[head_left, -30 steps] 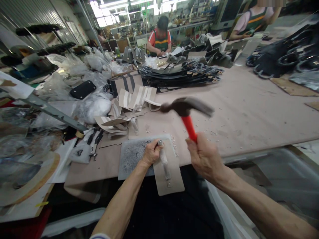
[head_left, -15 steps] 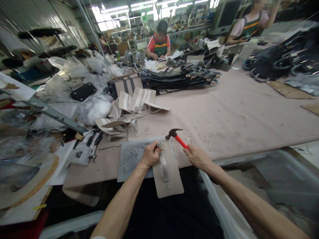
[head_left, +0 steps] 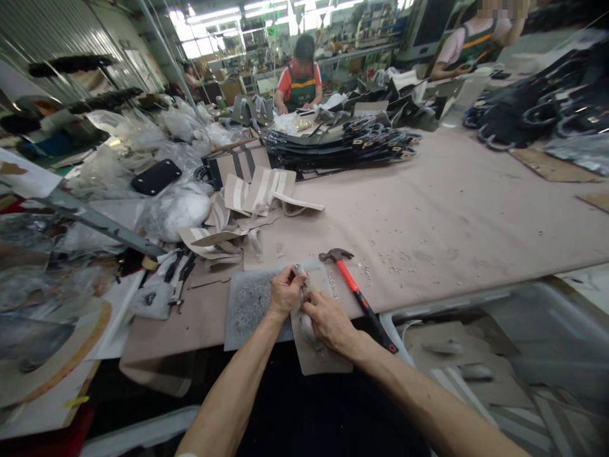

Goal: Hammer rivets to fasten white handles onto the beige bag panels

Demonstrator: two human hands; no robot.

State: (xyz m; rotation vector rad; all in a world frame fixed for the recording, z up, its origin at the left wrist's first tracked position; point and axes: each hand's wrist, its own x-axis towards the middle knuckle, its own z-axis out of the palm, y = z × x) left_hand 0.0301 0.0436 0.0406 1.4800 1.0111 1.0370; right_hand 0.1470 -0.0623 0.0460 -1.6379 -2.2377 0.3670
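My left hand [head_left: 284, 292] is closed round a small metal punch held upright on a beige leather piece [head_left: 320, 351] at the table's near edge. That piece overlaps a pitted grey cutting pad [head_left: 250, 303]. My right hand [head_left: 328, 320] rests on the beige piece just right of the left hand, its fingers pinching at a pale strap on the piece. The red-handled hammer [head_left: 358, 293] lies on the table to the right of both hands, touched by neither.
Striped beige bag panels [head_left: 259, 190] are piled beyond the pad. Black straps [head_left: 342, 143] are stacked further back. Plastic bags and tools clutter the left side. Two people work at the far end. Small punched scraps [head_left: 390, 260] dot the table.
The hammer swung down from raised and was laid on the table. My right hand let go of it and moved left onto the beige piece.
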